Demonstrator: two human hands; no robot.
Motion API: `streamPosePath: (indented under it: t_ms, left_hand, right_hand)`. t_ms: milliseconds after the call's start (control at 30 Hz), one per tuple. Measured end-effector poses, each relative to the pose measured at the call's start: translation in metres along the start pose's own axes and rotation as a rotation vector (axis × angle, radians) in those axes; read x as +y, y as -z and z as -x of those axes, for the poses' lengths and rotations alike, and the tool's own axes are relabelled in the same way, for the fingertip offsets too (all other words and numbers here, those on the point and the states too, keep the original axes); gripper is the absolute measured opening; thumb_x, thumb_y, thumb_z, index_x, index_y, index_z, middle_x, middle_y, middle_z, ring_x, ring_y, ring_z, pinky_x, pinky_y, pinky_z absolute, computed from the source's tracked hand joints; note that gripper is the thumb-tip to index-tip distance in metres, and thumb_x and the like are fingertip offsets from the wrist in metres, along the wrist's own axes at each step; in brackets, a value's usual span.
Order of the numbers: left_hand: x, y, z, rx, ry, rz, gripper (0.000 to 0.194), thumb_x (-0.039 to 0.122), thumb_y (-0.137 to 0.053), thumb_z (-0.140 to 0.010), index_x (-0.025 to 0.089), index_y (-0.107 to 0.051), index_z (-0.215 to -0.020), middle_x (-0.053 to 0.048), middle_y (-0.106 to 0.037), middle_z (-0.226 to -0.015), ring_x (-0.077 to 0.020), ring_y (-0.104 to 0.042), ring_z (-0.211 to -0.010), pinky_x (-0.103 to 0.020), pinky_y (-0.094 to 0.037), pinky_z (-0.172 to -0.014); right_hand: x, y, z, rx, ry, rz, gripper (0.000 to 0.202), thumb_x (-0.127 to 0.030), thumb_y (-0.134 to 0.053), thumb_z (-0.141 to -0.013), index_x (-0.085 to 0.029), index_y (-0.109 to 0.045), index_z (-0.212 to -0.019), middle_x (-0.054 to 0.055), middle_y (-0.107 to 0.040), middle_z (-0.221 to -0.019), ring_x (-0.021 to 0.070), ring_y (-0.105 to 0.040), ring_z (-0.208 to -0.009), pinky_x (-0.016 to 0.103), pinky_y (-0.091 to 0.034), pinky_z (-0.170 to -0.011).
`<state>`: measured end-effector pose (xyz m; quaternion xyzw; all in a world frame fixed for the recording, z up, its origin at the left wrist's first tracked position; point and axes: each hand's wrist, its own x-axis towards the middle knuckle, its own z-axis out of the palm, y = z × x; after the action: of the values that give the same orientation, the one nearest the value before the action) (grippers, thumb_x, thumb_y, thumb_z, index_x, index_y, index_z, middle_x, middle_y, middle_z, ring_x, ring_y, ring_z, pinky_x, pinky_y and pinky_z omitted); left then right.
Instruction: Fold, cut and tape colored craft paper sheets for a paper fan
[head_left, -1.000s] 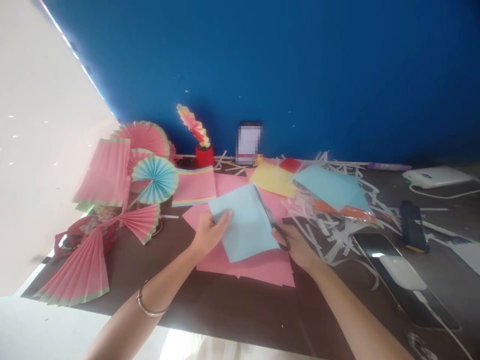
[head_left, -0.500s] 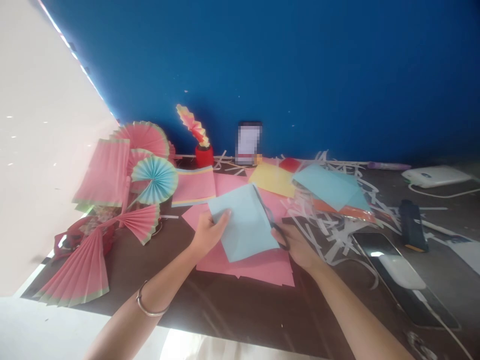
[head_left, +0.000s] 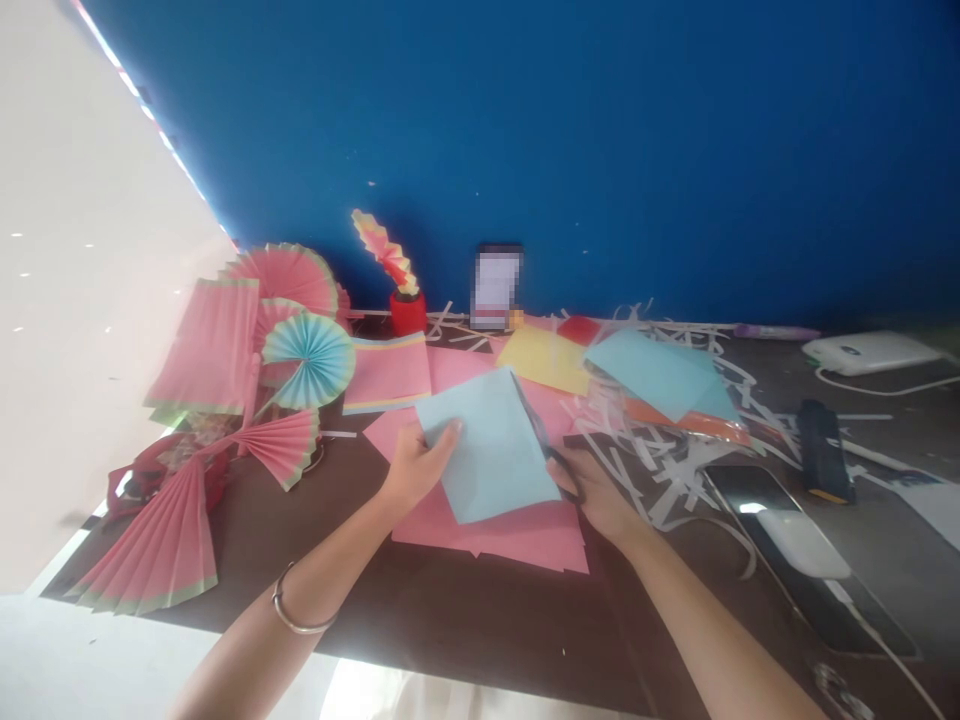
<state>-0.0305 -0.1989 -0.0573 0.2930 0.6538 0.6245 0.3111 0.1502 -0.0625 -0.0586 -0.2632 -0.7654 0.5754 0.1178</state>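
Observation:
My left hand grips the left edge of a light blue paper, thumb on top. My right hand is closed around the dark handles of a pair of scissors, whose blades lie along the paper's right edge. Beneath the blue paper, pink sheets are spread on the dark brown table. A yellow sheet lies just behind.
Pleated pink fans and a blue fan stand at the left. White paper strips, blue sheets, a phone and a white device lie right. A phone leans on the wall.
The scissors and the fingers of my right hand have shifted very slightly at the paper's right edge. My left hand and the blue paper have stayed in place.

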Motion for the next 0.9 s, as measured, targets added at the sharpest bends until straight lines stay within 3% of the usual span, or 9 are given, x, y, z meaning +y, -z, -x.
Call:
streamPosePath:
  t_ms: [333, 533, 900]
  left_hand:
    - [0.0, 0.0005, 0.002, -0.08, 0.017, -0.056, 0.036, 0.047, -0.056, -0.077, 0.014, -0.055, -0.063, 0.0, -0.049, -0.059, -0.0091, -0.043, -0.053, -0.021, -0.034, -0.046]
    - [-0.0024, 0.0004, 0.002, -0.108, 0.004, -0.093, 0.031, 0.043, -0.055, -0.08, 0.013, -0.059, -0.071, -0.003, -0.056, -0.068, -0.011, -0.048, -0.058, -0.022, -0.038, -0.049]
    - [0.0004, 0.0003, 0.0033, -0.109, 0.001, -0.122, 0.032, 0.044, -0.054, -0.08, 0.013, -0.06, -0.072, -0.003, -0.057, -0.069, -0.0119, -0.051, -0.06, -0.022, -0.04, -0.05]
  right_hand:
    - [-0.0017, -0.0027, 0.0029, 0.017, 0.036, -0.049, 0.051, -0.065, -0.047, -0.077, -0.019, -0.052, -0.055, 0.001, -0.049, -0.053, 0.0165, -0.046, -0.057, 0.029, -0.041, -0.057]
    - [-0.0021, -0.0009, 0.0028, 0.019, 0.043, -0.037, 0.051, -0.065, -0.045, -0.079, -0.019, -0.054, -0.058, 0.001, -0.051, -0.056, 0.0172, -0.047, -0.058, 0.03, -0.042, -0.058]
    - [-0.0012, 0.0008, 0.0026, 0.025, 0.031, 0.002, 0.049, -0.065, -0.046, -0.077, -0.019, -0.058, -0.063, 0.003, -0.055, -0.06, 0.0195, -0.051, -0.061, 0.032, -0.045, -0.061]
